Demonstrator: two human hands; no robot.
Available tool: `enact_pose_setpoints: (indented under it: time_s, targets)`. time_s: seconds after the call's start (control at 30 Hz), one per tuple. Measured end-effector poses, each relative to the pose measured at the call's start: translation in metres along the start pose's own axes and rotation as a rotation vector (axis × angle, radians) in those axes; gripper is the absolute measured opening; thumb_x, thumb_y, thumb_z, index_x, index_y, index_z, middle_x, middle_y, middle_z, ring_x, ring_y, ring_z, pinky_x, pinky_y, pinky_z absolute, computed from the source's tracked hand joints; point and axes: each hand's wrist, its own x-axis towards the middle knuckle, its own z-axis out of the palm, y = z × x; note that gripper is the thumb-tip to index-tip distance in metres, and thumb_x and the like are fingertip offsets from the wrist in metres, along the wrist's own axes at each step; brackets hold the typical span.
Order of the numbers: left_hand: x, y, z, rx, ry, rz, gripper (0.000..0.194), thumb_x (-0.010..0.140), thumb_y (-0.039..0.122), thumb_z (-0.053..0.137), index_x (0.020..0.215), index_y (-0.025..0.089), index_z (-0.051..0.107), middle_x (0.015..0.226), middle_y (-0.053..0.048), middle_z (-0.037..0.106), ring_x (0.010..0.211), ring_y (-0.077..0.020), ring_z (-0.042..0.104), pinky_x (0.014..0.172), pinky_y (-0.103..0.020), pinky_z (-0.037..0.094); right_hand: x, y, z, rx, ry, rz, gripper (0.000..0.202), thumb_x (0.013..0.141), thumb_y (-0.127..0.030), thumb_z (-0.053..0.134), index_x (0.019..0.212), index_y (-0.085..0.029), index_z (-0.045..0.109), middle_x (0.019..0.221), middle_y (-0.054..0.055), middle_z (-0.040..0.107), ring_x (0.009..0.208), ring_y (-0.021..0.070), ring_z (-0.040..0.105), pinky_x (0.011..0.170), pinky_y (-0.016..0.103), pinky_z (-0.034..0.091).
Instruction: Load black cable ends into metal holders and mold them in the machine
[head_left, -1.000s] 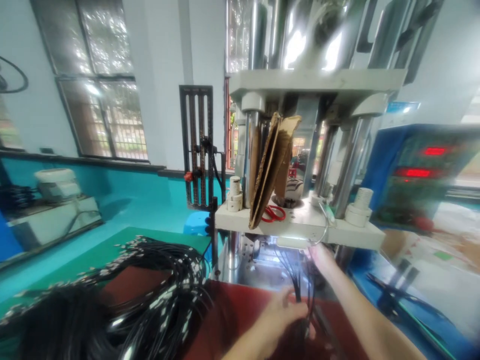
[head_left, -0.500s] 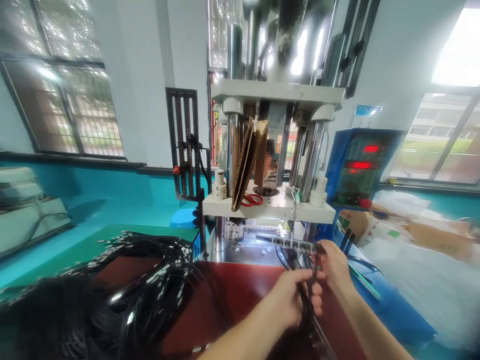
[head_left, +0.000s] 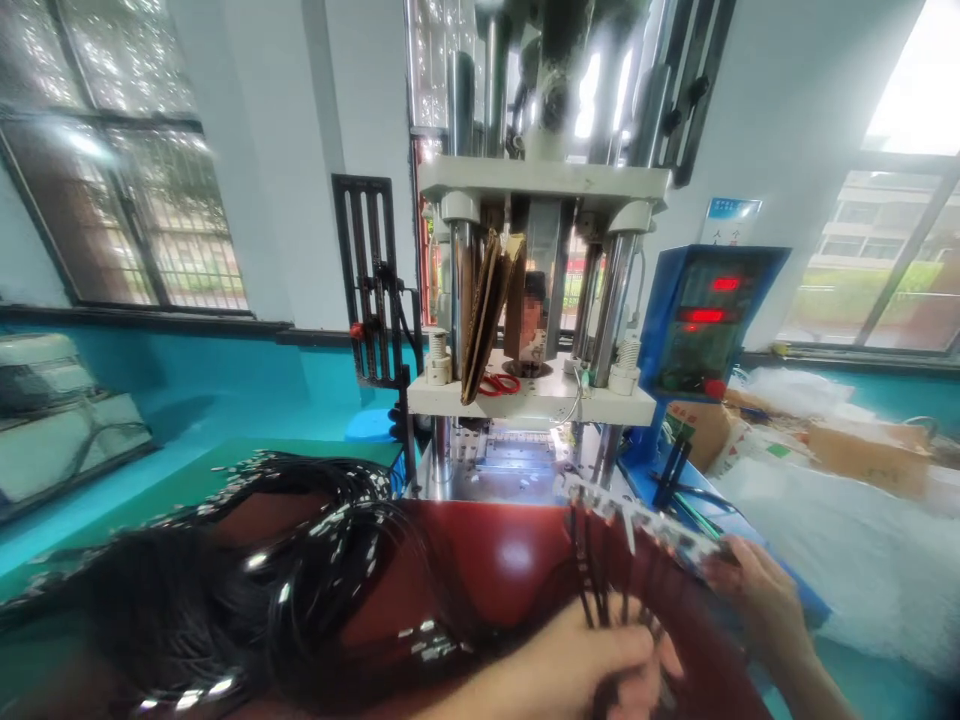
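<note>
My left hand [head_left: 619, 655] is closed around several black cables [head_left: 589, 570], low over the red tabletop [head_left: 495, 560]. The cables' upper ends run to a slotted metal bar [head_left: 637, 515], which slants down to the right. At that bar's right end my right hand [head_left: 757, 585] grips it, its fingers partly blurred. A large heap of black cables [head_left: 187, 590] with pale metallic ends covers the table's left side. Some loose cable ends [head_left: 427, 640] lie left of my left forearm.
A press with a white plate [head_left: 532, 400] stands ahead, with folded cardboard [head_left: 487, 320] and red-handled scissors [head_left: 499, 384] on it. A blue control box [head_left: 712, 320] shows red digits at the right. Beyond it lie white plastic bags [head_left: 810, 560] and cardboard.
Both hands have come back from the press, down and toward me, bringing the metal bar and cables. The bar has turned from nearly level to slanting. The view has shifted slightly.
</note>
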Motion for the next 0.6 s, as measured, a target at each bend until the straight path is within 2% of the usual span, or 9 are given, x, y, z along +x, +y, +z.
enact_pose_setpoints:
  time_s: [0.13,0.23,0.3,0.37,0.43,0.5,0.6]
  targets:
    - [0.007,0.009,0.003,-0.106,0.025,0.000,0.018,0.076,0.028,0.054,0.078,0.011,0.056,0.046,0.005,0.038,0.032,-0.0056,0.031,0.037,-0.022,0.024,-0.028,0.014,-0.028,-0.058,-0.025,0.099,0.045,0.049,-0.048,0.072,0.077,-0.016,0.057,0.054,0.004,0.061,0.049,0.0217,0.060,0.044,0.031,0.051]
    - [0.014,0.003,0.004,-0.104,0.027,-0.030,0.018,0.076,0.028,0.053,0.079,0.011,0.056,0.046,0.006,0.037,0.032,-0.0051,0.030,0.037,-0.021,0.024,-0.042,0.020,-0.044,-0.201,-0.138,0.125,0.048,0.048,-0.047,0.073,0.080,-0.013,0.062,0.066,0.008,0.066,0.061,0.0251,0.063,0.058,0.035,0.054]
    - [0.019,-0.001,0.004,-0.087,0.033,-0.063,0.020,0.075,0.030,0.055,0.079,0.011,0.056,0.046,0.006,0.037,0.033,-0.0047,0.030,0.037,-0.021,0.023,-0.046,0.025,-0.051,-0.467,-0.230,0.003,0.043,0.050,-0.044,0.071,0.082,-0.016,0.067,0.075,0.007,0.068,0.071,0.0260,0.063,0.067,0.036,0.052]
    - [0.024,-0.004,0.006,-0.071,0.040,-0.099,0.022,0.073,0.032,0.056,0.079,0.011,0.055,0.046,0.006,0.037,0.032,-0.0043,0.029,0.037,-0.021,0.023,-0.048,0.031,-0.056,-0.791,-0.306,-0.235,0.028,0.056,-0.041,0.067,0.076,-0.022,0.070,0.079,0.006,0.067,0.079,0.0266,0.061,0.074,0.039,0.050]
    - [0.027,-0.005,0.007,-0.064,0.049,-0.132,0.023,0.072,0.033,0.057,0.078,0.012,0.055,0.046,0.007,0.037,0.032,-0.0041,0.028,0.036,-0.021,0.022,-0.050,0.032,-0.056,-0.997,-0.337,-0.456,0.016,0.062,-0.036,0.062,0.070,-0.024,0.069,0.080,0.006,0.064,0.082,0.0270,0.059,0.076,0.042,0.048]
    - [0.030,-0.006,0.008,-0.056,0.055,-0.169,0.023,0.071,0.034,0.057,0.078,0.012,0.055,0.045,0.007,0.037,0.032,-0.0040,0.028,0.036,-0.021,0.022,-0.055,0.021,-0.052,-1.023,-0.318,-0.568,0.016,0.067,-0.035,0.058,0.072,-0.023,0.068,0.084,0.007,0.062,0.084,0.0261,0.058,0.075,0.042,0.048]
    - [0.032,-0.009,0.012,-0.004,0.050,-0.232,0.024,0.070,0.035,0.057,0.076,0.012,0.055,0.044,0.007,0.037,0.031,-0.0038,0.028,0.036,-0.021,0.022,-0.066,-0.023,-0.037,-0.858,-0.200,-0.673,0.029,0.078,-0.041,0.050,0.093,-0.021,0.064,0.098,0.008,0.059,0.091,0.0220,0.057,0.080,0.035,0.048]
